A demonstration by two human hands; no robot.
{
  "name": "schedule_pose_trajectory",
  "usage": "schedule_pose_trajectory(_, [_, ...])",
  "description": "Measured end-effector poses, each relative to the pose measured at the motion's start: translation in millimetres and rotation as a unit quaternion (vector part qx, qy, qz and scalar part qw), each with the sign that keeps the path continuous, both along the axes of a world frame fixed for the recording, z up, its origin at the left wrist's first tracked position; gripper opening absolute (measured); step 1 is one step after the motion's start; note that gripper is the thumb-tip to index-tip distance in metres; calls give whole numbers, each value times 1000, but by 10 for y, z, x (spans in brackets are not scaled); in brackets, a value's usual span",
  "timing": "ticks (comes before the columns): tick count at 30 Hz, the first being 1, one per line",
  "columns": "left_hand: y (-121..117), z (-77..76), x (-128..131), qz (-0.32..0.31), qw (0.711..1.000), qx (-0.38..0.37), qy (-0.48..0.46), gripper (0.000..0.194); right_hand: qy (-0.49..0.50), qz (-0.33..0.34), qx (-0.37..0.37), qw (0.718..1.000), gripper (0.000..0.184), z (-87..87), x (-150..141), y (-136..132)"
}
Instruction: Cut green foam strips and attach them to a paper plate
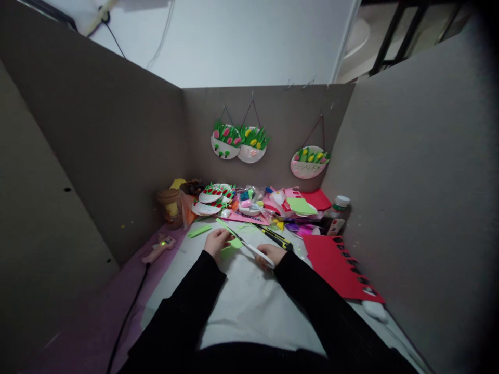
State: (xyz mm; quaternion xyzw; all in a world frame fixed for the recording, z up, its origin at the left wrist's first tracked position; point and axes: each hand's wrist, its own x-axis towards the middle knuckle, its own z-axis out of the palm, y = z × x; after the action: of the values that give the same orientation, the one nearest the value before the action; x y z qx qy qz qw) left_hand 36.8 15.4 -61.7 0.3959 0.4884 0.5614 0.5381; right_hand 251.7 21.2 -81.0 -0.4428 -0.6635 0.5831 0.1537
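Observation:
My left hand (218,244) is closed in a pinch on a light green paper piece (234,246), part of which is hidden by the fingers. White-handled scissors (258,252) are gripped in my right hand (272,254), blades pointing up and left toward the green paper. Whether the blades touch it I cannot tell. A thin green strip (221,223) sticks up just beyond my left fingers. Beyond my right hand lies a black and yellow utility knife (278,239). Folded green strips (199,231) rest left of my left hand.
A glue gun (159,249) with a lit green light lies at left, its cord trailing forward. Behind it stands a brown cup (170,209). Red sheet (339,267) and a bottle (338,214) are at right. Decorated paper plates (210,195) crowd the back; others (252,145) hang on the partition.

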Motion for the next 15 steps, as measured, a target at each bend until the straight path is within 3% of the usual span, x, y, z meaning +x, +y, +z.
schedule_pose_trajectory(10, [86, -24, -66, 51, 999, -12, -17, 22, -11, -18, 11, 1000, 9, 11, -6, -34])
schedule_pose_trajectory(15, [73, -38, -40, 42, 999, -4, -15, 22, -1, -4, 7, 1000, 10, 4, 0, -38])
